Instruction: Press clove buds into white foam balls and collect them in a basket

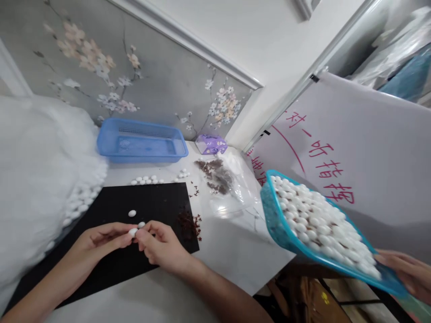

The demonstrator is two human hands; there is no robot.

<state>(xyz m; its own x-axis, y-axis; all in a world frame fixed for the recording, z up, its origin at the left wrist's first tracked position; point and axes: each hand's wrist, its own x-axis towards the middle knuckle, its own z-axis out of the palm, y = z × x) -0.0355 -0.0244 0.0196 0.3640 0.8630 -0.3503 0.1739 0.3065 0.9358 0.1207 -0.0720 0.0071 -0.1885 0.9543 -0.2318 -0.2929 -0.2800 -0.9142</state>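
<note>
My left hand (pixel 109 237) pinches a small white egg-shaped piece (pixel 133 232) between thumb and fingertips above a black mat (pixel 111 202). My right hand (pixel 163 246) meets it there, its thumb and fingers closed together; whatever is in them is hidden. Just beyond the fingertips shows a second white piece (pixel 142 224); I cannot tell whether it is held or lies on the mat. A third white piece (pixel 132 213) rests on the mat farther off. Small dark brown star-shaped bits (pixel 190 225) are scattered over the mat's right edge.
A big plastic bag of white pieces (pixel 43 179) fills the left side. Behind the mat stands a blue basket (pixel 144 157), with a purple packet (pixel 211 144) and a clear bag of brown bits (pixel 222 179). Another person's hand (pixel 409 271) holds a turquoise basket (pixel 279 224) heaped with white pieces.
</note>
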